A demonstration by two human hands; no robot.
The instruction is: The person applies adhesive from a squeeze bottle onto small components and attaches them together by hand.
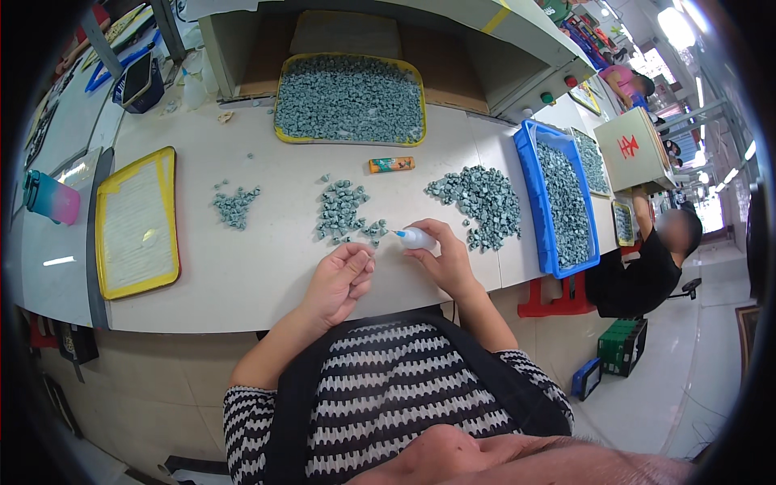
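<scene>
My right hand grips a small white squeeze bottle with a thin blue needle tip pointing left. Close to that tip, my left hand is closed in a pinch; whatever its fingertips hold is too small to make out. Just beyond both hands lies a loose middle pile of small grey-green pieces, a few of them near the left fingertips. To the right is a larger pile of the same pieces, and a smaller pile lies to the left.
An orange-and-green tube-shaped object lies beyond the middle pile. A yellow-rimmed tray of pieces stands at the back, a blue bin of pieces at the right. At left are a yellow-edged white tray and a bottle. Another person sits at right.
</scene>
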